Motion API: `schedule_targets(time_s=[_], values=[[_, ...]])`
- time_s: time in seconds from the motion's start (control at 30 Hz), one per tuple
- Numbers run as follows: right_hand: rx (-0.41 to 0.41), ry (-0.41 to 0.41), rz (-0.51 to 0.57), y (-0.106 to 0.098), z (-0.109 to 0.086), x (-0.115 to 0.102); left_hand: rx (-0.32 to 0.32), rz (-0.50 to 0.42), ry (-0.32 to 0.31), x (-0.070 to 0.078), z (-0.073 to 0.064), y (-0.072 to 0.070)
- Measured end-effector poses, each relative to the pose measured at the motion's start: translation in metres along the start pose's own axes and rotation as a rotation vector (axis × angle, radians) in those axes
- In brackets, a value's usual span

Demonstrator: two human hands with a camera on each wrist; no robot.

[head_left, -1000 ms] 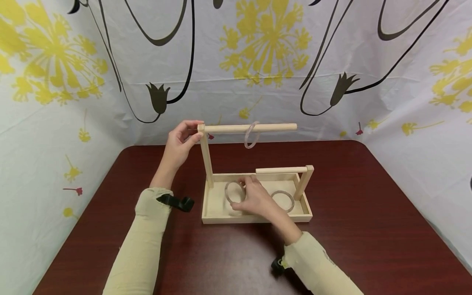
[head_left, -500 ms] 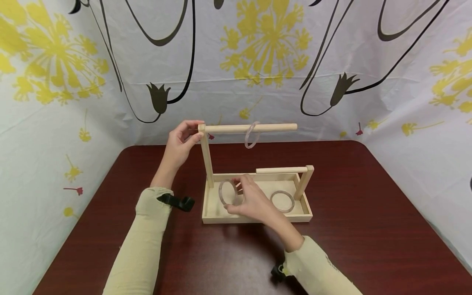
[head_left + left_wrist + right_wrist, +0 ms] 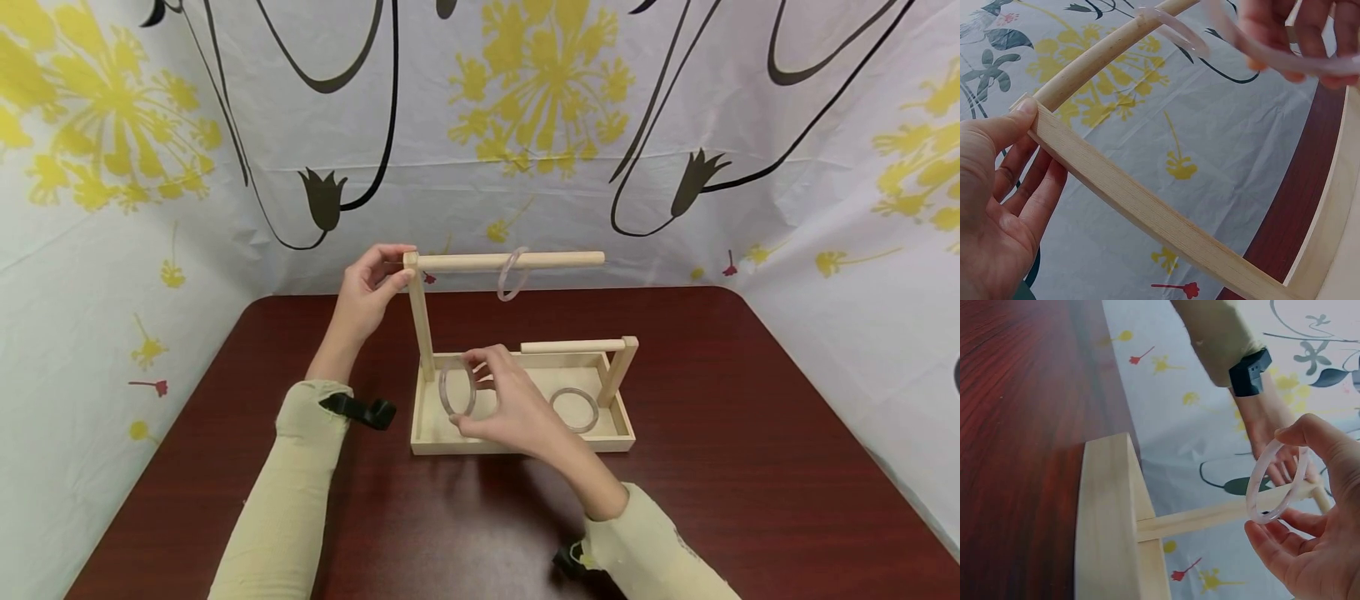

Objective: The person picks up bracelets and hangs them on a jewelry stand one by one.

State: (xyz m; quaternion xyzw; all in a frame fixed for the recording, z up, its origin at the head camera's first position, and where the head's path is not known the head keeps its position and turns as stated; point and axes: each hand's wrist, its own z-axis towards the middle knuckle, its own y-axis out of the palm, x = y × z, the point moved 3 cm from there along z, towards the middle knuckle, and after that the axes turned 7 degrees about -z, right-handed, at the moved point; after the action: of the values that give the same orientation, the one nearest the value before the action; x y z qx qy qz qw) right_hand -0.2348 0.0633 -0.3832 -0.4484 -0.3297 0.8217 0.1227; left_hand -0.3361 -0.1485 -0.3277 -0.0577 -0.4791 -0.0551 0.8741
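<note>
Pinching a translucent ring [image 3: 1256, 481], the right grip [image 3: 506, 404] hovers.

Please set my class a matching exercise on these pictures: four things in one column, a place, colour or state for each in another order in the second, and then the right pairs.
Things
1. Left hand
2. Right hand
3. Long bar
4. Table

Places, colours, states
A. Dark reddish brown
B. Holds a pale ring
C. Grips the top of the tall post
D. Runs through a hanging ring

Right pairs: 1-C, 2-B, 3-D, 4-A
</note>
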Motion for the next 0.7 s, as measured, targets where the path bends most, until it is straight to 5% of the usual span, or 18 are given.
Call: schedule_targets(time_s=[0.7], values=[[0.195,0.021,0.036,-0.052,0.003,-0.007,0.011,-0.006,-0.019,0.002,0.0,0.0]])
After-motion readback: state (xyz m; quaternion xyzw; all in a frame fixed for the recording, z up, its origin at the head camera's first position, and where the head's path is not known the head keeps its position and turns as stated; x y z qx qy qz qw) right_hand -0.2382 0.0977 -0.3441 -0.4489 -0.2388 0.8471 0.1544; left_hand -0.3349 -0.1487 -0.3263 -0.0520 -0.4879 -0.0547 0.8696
